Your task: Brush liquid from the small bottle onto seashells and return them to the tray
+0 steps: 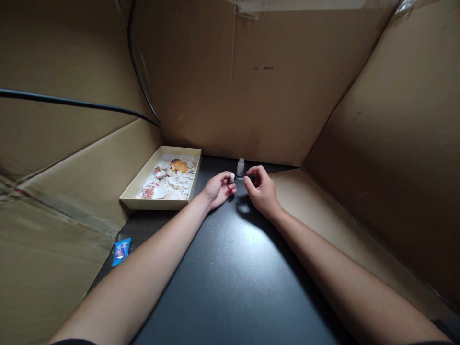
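My left hand (218, 189) rests on the black table (230, 268) with its fingers curled around a small white shell (232, 177) pinched at the fingertips. My right hand (261, 190) sits just to its right, fingers pinched on a small dark thing, maybe a brush cap, that I cannot make out. A small clear bottle (240, 167) stands upright between and just behind the two hands. A shallow cream box (134, 194) holding several shells, white, brown-striped and one orange, lies to the left of my left hand.
Brown cardboard walls (230, 81) enclose the table at the back and both sides. A black cable (72, 101) runs across the left wall. A small blue wrapper (121, 250) lies at the table's left edge.
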Available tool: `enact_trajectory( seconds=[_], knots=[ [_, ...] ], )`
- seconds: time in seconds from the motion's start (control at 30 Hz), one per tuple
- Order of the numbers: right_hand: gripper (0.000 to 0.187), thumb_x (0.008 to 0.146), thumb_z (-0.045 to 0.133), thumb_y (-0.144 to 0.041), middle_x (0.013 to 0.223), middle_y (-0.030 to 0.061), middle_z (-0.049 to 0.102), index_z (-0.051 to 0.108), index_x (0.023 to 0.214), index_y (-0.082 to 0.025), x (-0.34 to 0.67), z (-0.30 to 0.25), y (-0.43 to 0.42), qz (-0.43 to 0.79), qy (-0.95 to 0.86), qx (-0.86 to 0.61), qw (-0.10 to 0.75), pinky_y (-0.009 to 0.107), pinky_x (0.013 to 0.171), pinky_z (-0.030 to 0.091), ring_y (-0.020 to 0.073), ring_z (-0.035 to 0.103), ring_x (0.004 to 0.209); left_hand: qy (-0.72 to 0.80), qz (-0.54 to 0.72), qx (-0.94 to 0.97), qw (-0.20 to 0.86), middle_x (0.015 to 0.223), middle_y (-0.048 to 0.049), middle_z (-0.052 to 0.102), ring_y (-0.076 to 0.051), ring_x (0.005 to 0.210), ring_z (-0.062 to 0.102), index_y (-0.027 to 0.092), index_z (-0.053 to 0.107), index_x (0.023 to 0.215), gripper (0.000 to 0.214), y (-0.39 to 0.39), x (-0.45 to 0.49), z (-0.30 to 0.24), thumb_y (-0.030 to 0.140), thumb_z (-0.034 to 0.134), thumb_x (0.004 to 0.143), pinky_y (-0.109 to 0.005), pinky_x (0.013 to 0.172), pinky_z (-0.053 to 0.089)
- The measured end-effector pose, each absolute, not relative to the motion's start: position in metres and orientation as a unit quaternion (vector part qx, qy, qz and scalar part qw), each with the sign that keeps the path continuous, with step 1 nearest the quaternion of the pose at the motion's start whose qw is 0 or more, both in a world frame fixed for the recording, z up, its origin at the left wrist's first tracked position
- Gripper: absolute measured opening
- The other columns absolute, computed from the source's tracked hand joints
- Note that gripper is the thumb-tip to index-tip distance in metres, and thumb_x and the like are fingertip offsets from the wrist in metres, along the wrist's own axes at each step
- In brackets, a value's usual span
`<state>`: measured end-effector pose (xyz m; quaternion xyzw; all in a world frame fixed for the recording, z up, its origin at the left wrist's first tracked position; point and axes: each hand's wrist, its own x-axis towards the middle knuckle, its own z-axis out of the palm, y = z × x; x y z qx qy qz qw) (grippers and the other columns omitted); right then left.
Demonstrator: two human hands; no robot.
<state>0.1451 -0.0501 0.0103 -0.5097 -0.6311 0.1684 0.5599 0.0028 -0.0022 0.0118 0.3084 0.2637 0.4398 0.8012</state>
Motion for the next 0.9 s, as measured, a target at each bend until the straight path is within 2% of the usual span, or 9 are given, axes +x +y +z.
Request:
enact_trajectory(
  seconds=[0.9],
  knots=[
    [0.013, 0.085, 0.053, -0.033, 0.066, -0.0047, 0.046, 0.050, 0.090, -0.021, 0.1460, 0.0097, -0.0490, 0.156, -0.621, -0.512, 0.572, 0.025, 0.056, 0.034, 0.0109, 0.042, 0.057, 0.216, 0.417, 0.356, 0.808, 0.065, 0.0017, 0.045, -0.008, 0.050, 0.042, 0.015, 0.048, 0.067, 0.018, -0.0037, 0.0007, 0.0094, 0.017, 0.055, 0.083, -0.023, 0.050, 0.038]
  ],
)
